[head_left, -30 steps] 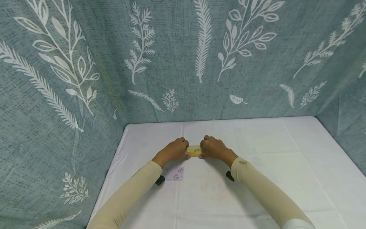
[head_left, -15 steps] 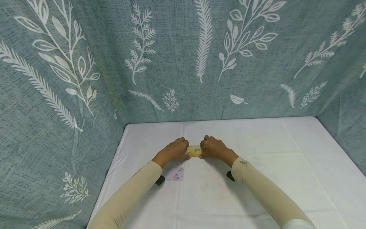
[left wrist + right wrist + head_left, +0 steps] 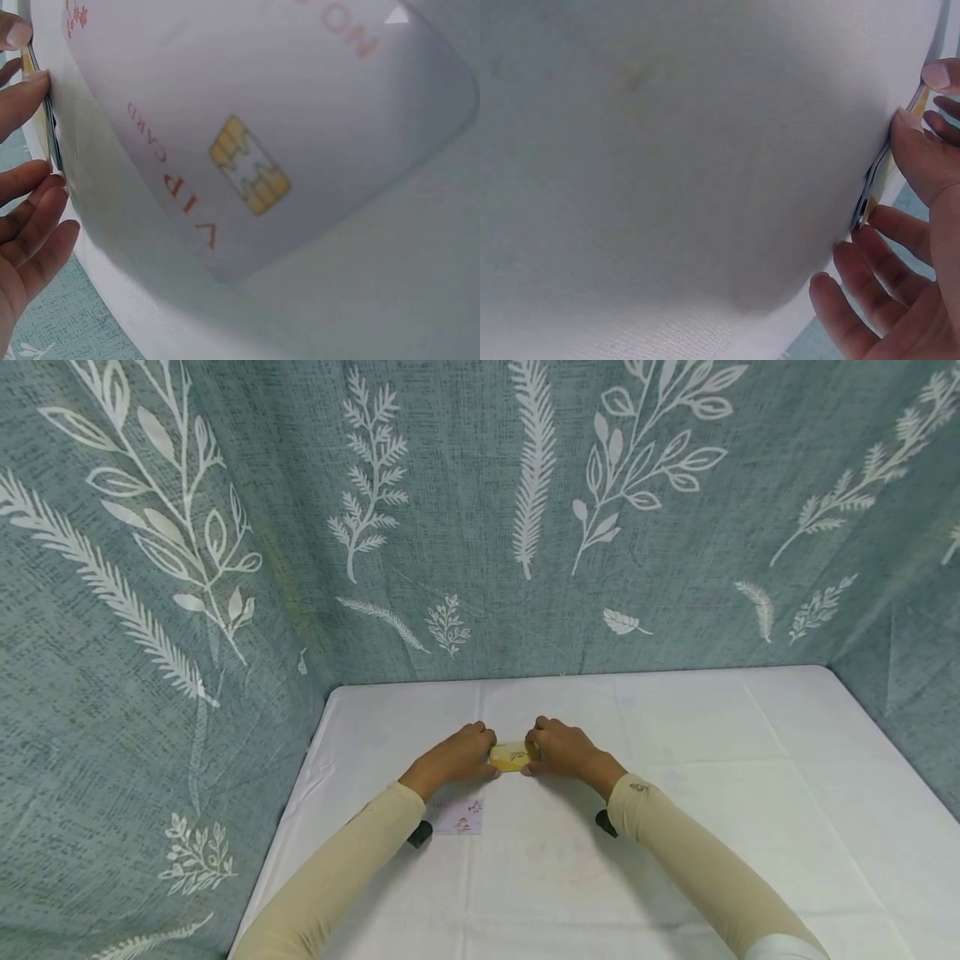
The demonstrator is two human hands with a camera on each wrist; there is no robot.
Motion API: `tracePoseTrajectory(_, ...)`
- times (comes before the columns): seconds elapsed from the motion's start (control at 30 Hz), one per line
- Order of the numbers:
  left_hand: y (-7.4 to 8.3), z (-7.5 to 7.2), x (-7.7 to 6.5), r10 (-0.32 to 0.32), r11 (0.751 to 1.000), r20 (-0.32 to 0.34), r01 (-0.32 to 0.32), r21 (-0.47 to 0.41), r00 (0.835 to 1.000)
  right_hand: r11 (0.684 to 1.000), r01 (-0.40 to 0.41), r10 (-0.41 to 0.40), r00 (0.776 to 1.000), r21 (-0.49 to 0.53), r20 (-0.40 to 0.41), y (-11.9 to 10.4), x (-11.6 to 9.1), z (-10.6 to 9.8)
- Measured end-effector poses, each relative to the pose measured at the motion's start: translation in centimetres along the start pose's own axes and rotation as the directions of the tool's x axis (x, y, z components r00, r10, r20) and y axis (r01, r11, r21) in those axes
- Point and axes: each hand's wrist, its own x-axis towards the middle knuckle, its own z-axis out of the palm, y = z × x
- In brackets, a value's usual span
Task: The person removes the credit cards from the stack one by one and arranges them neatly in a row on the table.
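Between the two hands is a yellow card [image 3: 512, 756] with dark script on its face, held over the far middle part of the table. My left hand [image 3: 459, 755] pinches its left end between thumb and fingers, and my right hand [image 3: 567, 750] pinches the right end. Both wrist views show the card nearly edge-on, with thin dark and light layers along its edge [image 3: 51, 124]. Under my left forearm a pale pink card [image 3: 459, 817] lies flat; the left wrist view shows its gold chip and the red words VIP CARD, and the forearm hides part of it.
A white cloth [image 3: 712, 793] covers the table. Grey-green curtains [image 3: 465, 527] with white leaf prints hang behind it and at both sides. Small black wrist cameras [image 3: 420, 833] show beneath the sleeves.
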Motion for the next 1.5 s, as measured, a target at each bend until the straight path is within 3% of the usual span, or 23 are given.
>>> tracePoseTrajectory(0.63, -0.13, 0.26, -0.22, 0.054, 0.998, -0.025, -0.053, 0.023, 0.998, 0.999, 0.028, -0.028, 1.000, 0.018, -0.014, 0.26, -0.22, 0.18)
tracePoseTrajectory(1.5, -0.05, 0.04, -0.97, 0.034, 0.997, -0.058, -0.030, 0.075, 0.998, 0.999, 0.029, -0.028, 0.999, 0.027, -0.038, -0.03, -0.57, 0.11)
